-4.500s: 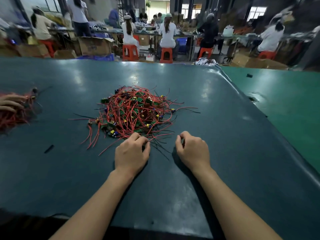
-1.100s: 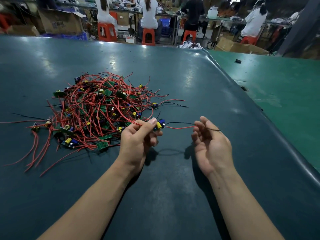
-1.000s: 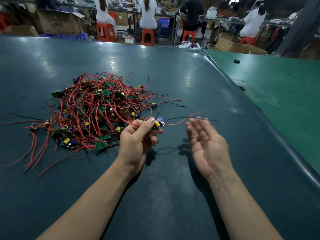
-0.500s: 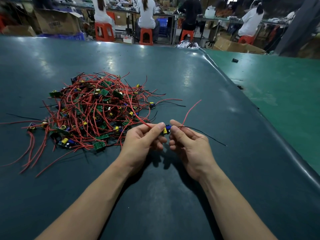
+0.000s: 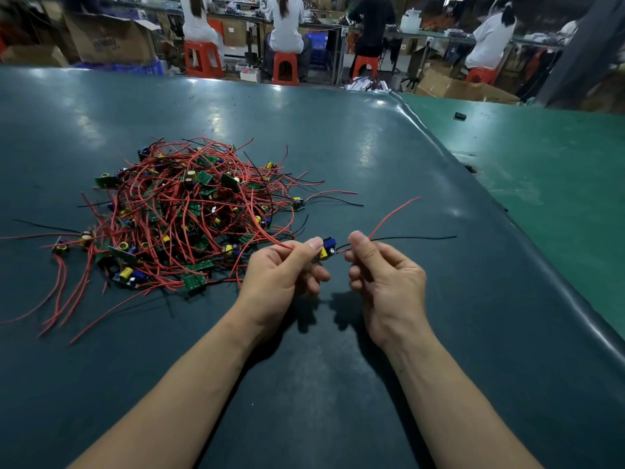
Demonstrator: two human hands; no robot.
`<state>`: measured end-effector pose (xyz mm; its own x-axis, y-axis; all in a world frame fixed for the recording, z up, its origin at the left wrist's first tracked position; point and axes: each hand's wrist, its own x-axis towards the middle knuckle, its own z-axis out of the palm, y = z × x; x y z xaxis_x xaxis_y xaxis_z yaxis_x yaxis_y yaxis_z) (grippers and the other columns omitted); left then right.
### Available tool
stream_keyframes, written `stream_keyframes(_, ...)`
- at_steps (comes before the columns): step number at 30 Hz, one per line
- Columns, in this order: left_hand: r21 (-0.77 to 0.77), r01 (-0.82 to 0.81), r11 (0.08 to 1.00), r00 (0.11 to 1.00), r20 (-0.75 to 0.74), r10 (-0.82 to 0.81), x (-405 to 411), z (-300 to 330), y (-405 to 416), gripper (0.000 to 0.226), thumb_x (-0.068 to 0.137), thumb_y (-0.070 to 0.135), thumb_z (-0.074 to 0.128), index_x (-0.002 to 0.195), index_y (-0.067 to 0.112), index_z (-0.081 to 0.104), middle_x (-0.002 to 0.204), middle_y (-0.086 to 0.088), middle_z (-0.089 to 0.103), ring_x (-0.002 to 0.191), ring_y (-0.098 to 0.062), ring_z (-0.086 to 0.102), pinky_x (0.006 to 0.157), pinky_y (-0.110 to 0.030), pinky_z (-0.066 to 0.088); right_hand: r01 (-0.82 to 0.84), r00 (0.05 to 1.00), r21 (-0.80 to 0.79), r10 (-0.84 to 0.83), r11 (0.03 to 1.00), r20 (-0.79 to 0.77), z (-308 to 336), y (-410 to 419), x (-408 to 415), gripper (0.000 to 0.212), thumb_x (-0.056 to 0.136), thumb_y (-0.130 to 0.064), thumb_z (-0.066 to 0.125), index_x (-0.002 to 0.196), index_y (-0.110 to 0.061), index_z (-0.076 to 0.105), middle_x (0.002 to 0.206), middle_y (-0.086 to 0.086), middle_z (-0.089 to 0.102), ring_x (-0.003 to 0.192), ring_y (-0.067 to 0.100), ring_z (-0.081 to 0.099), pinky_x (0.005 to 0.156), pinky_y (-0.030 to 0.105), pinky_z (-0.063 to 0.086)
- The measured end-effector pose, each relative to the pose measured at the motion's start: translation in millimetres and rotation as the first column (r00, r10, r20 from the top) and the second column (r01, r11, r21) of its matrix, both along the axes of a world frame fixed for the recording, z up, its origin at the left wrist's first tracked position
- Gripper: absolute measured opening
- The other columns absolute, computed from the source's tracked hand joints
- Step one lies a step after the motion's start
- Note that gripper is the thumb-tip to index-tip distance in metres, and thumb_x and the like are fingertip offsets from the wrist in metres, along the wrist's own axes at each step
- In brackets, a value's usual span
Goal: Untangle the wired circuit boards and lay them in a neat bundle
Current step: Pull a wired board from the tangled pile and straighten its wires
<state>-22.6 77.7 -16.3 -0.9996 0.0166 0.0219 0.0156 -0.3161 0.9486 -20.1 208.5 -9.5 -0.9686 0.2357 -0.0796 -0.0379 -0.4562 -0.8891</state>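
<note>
My left hand (image 5: 284, 272) and right hand (image 5: 382, 272) pinch the wires either side of one board (image 5: 327, 248), held above the table (image 5: 338, 147) beside the pile (image 5: 189, 214). Risk: the left red wire, trailing into the tangle, snags if I pull.

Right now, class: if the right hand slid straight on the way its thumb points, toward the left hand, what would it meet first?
Most likely the small circuit board held between both hands, then the left hand; the right hand pinches that board's wires. Depth is unclear.
</note>
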Motion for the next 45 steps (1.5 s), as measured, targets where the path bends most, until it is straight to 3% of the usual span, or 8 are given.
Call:
stream_keyframes(5, 0.052, -0.033, 0.998, 0.999, 0.041, 0.031, 0.1, 1.1, -0.9, 0.022, 0.092, 0.018, 0.062, 0.071, 0.011, 0.061, 0.053, -0.006, 0.062, 0.037, -0.008, 0.046, 0.039, -0.017, 0.039, 0.202, 0.979, -0.161, -0.196, 0.966, 0.054, 4.3, 17.5, -6.3, 0.016, 0.083, -0.013, 0.075, 0.071, -0.011, 0.066, 0.056, 0.0, 0.062, 0.041, 0.004, 0.045, 0.037, 0.016, 0.033)
stream_keyframes(13, -0.01, -0.014, 1.0, 1.0, -0.013, 0.014, 4.9, 2.9, 1.0, 0.03, 0.091, 0.018, 0.062, 0.061, 0.017, 0.063, 0.054, -0.007, 0.062, 0.038, -0.011, 0.046, 0.042, -0.017, 0.039, 0.279, 0.96, -0.092, -0.281, 0.956, -0.007, 0.1, 26.4, -9.4, 0.031, 0.091, -0.018, 0.069, 0.06, -0.014, 0.065, 0.05, -0.004, 0.053, 0.038, 0.007, 0.038, 0.037, 0.018, 0.029)
stream_keyframes(17, 0.051, -0.041, 0.998, 0.999, 0.03, 0.04, 4.1, 4.4, -0.5, 0.023, 0.087, 0.022, 0.064, 0.067, 0.012, 0.06, 0.052, -0.007, 0.061, 0.036, -0.01, 0.044, 0.04, -0.018, 0.038, 0.213, 0.977, -0.064, -0.214, 0.975, -0.007, -1.6, 25.4, -9.0, 0.034, 0.094, -0.029, 0.064, 0.065, -0.012, 0.065, 0.049, -0.004, 0.051, 0.037, 0.007, 0.038, 0.037, 0.017, 0.03)
stream_keyframes(20, 0.083, -0.047, 0.995, 0.998, 0.033, 0.044, 3.9, 5.8, -0.1, 0.022, 0.076, 0.031, 0.068, 0.069, 0.011, 0.061, 0.052, -0.007, 0.061, 0.036, -0.01, 0.044, 0.039, -0.019, 0.039, 0.008, 1.0, 0.005, -0.008, 1.0, 0.008, -2.9, 16.8, -3.3, 0.033, 0.079, -0.044, 0.067, 0.079, -0.012, 0.073, 0.054, -0.001, 0.056, 0.039, 0.006, 0.043, 0.037, 0.017, 0.033)
stream_keyframes(26, 0.043, -0.023, 0.999, 1.0, 0.021, 0.022, 3.6, 5.6, -1.7, 0.026, 0.073, 0.035, 0.068, 0.058, 0.014, 0.064, 0.05, -0.007, 0.061, 0.036, -0.011, 0.044, 0.04, -0.018, 0.039, -0.293, 0.956, 0.042, 0.293, 0.955, 0.009, -2.6, 8.9, 1.5, 0.014, 0.071, -0.021, 0.073, 0.08, -0.014, 0.08, 0.065, 0.002, 0.065, 0.05, 0.008, 0.054, 0.045, 0.017, 0.044)
stream_keyframes(33, -0.044, 0.038, 0.998, 0.999, -0.033, -0.039, 5.6, 5.4, 0.7, 0.026, 0.073, 0.036, 0.067, 0.053, 0.019, 0.066, 0.054, -0.006, 0.064, 0.038, -0.009, 0.047, 0.043, -0.015, 0.04, -0.059, 0.997, 0.163, 0.067, 0.985, -0.041, -6.4, 3.4, 0.1, 0.016, 0.084, -0.016, 0.074, 0.069, -0.01, 0.077, 0.059, 0.005, 0.064, 0.044, 0.01, 0.051, 0.041, 0.019, 0.042)
stream_keyframes(37, -0.076, 0.057, 0.995, 0.997, -0.041, -0.06, 6.5, 6.1, 1.0, 0.028, 0.075, 0.035, 0.067, 0.052, 0.019, 0.066, 0.053, -0.007, 0.064, 0.036, -0.01, 0.047, 0.041, -0.016, 0.039, -0.085, 0.994, 0.239, 0.098, 0.967, -0.047, -6.6, 5.1, 0.7, 0.029, 0.09, -0.025, 0.067, 0.063, -0.016, 0.074, 0.053, -0.002, 0.057, 0.041, 0.007, 0.047, 0.037, 0.018, 0.037)
stream_keyframes(45, -0.12, 0.087, 0.989, 0.995, -0.047, -0.093, 9.4, 5.8, 3.2, 0.025, 0.076, 0.032, 0.067, 0.059, 0.016, 0.061, 0.055, -0.01, 0.064, 0.038, -0.012, 0.048, 0.041, -0.016, 0.039, 0.122, 0.984, 0.191, -0.093, 0.974, -0.154, -5.7, 3.8, -1.3, 0.012, 0.091, -0.014, 0.067, 0.084, -0.017, 0.076, 0.066, 0.002, 0.069, 0.046, 0.008, 0.049, 0.04, 0.02, 0.043)
